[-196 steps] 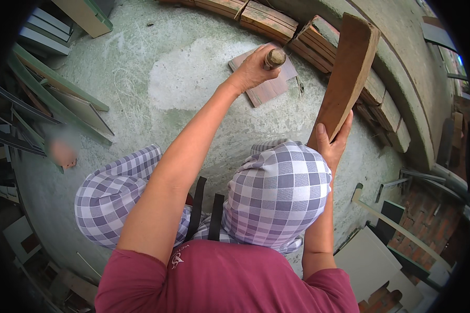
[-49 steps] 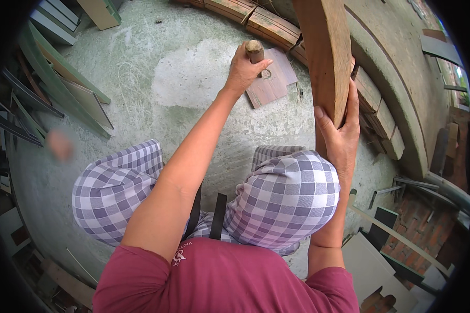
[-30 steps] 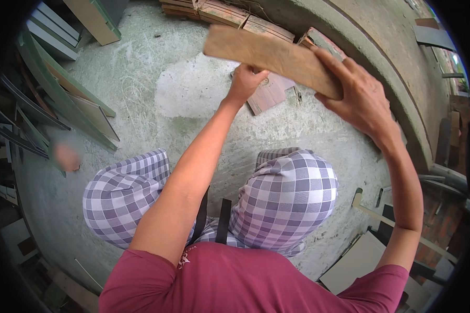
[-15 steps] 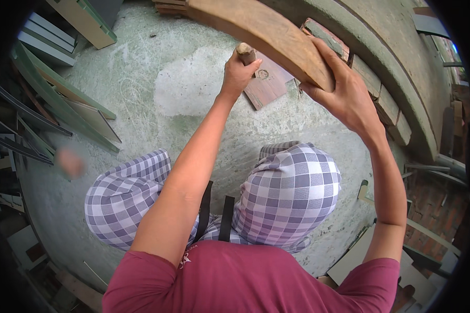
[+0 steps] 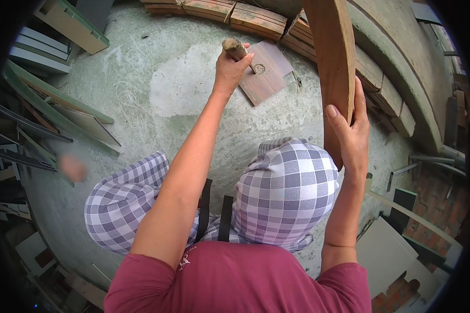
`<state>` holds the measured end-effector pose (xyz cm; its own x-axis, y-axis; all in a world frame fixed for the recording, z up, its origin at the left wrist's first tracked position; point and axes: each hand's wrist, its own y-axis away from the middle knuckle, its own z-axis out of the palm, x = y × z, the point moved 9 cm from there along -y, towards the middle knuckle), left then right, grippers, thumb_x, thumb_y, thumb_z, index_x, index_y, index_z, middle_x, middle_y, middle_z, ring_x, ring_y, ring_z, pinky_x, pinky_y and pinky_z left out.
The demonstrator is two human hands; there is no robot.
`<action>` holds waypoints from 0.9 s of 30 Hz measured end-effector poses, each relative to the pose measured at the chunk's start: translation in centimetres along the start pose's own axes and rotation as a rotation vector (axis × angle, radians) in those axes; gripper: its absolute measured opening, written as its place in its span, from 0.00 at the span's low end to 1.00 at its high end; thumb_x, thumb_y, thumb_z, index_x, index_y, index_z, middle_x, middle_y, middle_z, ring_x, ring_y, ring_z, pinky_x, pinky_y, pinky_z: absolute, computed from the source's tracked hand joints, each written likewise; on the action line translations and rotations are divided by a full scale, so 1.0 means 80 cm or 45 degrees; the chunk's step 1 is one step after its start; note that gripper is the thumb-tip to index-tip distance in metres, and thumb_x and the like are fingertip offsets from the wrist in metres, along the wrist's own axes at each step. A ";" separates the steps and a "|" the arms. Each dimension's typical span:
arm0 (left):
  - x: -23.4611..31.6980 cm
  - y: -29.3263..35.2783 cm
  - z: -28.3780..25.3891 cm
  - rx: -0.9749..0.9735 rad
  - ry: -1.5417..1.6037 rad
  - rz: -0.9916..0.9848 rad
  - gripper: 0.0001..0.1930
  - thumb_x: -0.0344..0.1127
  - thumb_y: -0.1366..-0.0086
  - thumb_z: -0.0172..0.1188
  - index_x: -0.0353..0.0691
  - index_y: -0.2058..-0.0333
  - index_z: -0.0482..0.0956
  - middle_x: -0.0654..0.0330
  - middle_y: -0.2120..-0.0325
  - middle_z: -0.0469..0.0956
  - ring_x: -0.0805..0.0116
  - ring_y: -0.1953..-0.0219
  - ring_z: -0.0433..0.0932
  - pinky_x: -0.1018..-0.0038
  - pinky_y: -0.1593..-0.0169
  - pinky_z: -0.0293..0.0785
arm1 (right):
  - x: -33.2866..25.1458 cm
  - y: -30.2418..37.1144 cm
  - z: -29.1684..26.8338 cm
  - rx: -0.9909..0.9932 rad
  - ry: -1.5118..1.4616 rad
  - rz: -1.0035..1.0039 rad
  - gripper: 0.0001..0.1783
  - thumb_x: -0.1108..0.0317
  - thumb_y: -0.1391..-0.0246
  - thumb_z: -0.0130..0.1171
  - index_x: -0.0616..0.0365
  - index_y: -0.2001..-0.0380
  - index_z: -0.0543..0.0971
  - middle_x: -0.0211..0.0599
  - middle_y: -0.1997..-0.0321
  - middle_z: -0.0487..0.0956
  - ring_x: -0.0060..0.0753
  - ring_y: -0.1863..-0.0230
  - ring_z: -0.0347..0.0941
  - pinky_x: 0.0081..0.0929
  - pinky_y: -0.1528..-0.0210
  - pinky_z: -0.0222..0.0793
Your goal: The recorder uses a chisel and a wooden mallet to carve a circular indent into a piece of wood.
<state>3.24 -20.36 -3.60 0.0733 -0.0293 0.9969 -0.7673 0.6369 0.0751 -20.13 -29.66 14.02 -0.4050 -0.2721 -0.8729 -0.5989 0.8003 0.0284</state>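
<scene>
My left hand [image 5: 228, 73] is closed round a wooden-handled chisel [image 5: 235, 47]. Its thin shank reaches down to a small reddish-brown board [image 5: 265, 89] lying on the floor, beside a round mark cut in the board. Most of the blade is hidden by my hand. On the right, my right hand [image 5: 353, 133] grips the near end of a long, thick wooden plank [image 5: 335, 62], thumb on its face and fingers along the right edge. The plank stands raised, its far end beyond the top of the picture, its lower end beside my right knee.
Bundled wooden planks [image 5: 258, 22] lie along a curved concrete ledge [image 5: 402, 62] at the back and right. Boards and frames [image 5: 62, 112] lean at the left. Pale panels [image 5: 386, 250] lie at lower right. The concrete floor [image 5: 177, 78] shows between.
My right hand has swung the plank from slanting across the top to nearly upright on the right, away from the chisel handle. The left hand and chisel have shifted slightly up and left.
</scene>
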 end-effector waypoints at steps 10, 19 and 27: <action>0.005 -0.001 -0.005 0.051 -0.052 0.076 0.16 0.35 0.44 0.64 0.37 0.59 0.76 0.63 0.65 0.77 0.76 0.63 0.73 0.79 0.56 0.68 | 0.007 -0.003 0.003 -0.007 0.053 0.022 0.47 0.49 0.63 0.65 0.49 0.38 0.62 0.55 0.50 0.73 0.47 0.53 0.74 0.43 0.52 0.71; 0.001 -0.002 -0.005 0.040 -0.046 0.080 0.15 0.35 0.44 0.64 0.36 0.59 0.76 0.64 0.67 0.76 0.77 0.65 0.72 0.79 0.58 0.69 | 0.005 -0.004 0.007 0.001 0.037 0.018 0.47 0.49 0.64 0.65 0.49 0.38 0.62 0.55 0.50 0.73 0.47 0.53 0.74 0.43 0.53 0.71; 0.003 -0.001 -0.007 0.092 -0.026 0.099 0.14 0.34 0.43 0.63 0.36 0.60 0.75 0.64 0.67 0.76 0.77 0.65 0.73 0.79 0.57 0.68 | 0.005 -0.008 0.009 -0.019 0.068 0.020 0.47 0.49 0.64 0.66 0.47 0.38 0.62 0.54 0.50 0.74 0.46 0.53 0.74 0.41 0.52 0.71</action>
<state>3.68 -20.02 -3.41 -0.0003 0.0020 1.0000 -0.8144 0.5804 -0.0014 -19.43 -29.93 13.30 -0.4507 -0.2882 -0.8449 -0.6024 0.7966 0.0496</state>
